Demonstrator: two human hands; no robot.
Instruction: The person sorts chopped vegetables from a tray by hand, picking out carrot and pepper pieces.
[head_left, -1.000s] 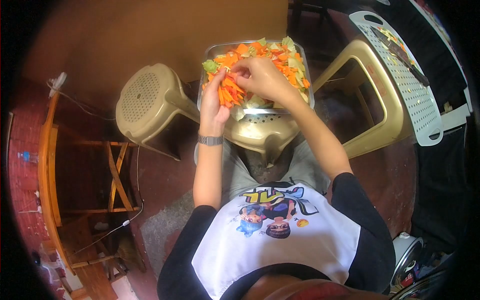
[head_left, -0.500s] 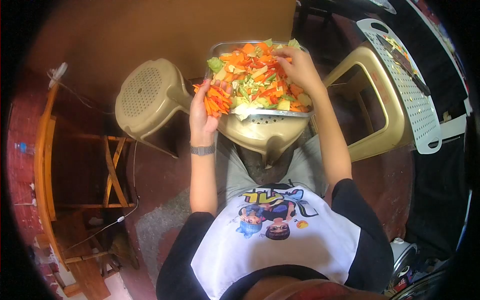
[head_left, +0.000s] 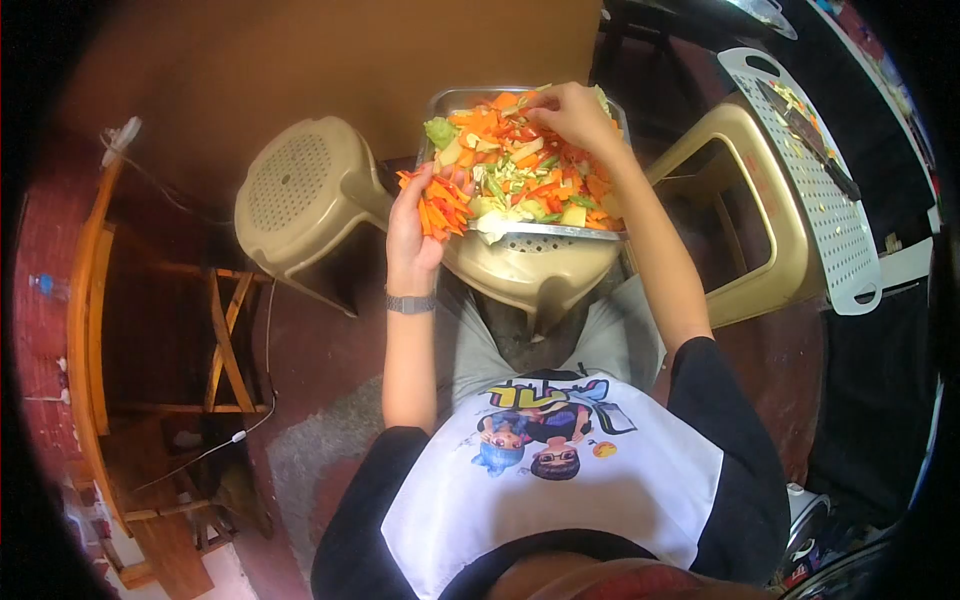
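Left of the metal tray [head_left: 560, 231], the left hand [head_left: 408, 232] cradled carrot strips [head_left: 443, 208], best kept loose. Whether the right hand [head_left: 578, 118], far side, gripped anything was unclear.

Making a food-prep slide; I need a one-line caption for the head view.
Left hand holding orange strips by a tray of cut vegetables, right hand over its far side.

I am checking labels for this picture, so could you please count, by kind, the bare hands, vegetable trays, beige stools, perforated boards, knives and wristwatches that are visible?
Bare hands: 2
Vegetable tray: 1
Beige stools: 3
Perforated board: 1
Knife: 1
Wristwatch: 1
Total: 9
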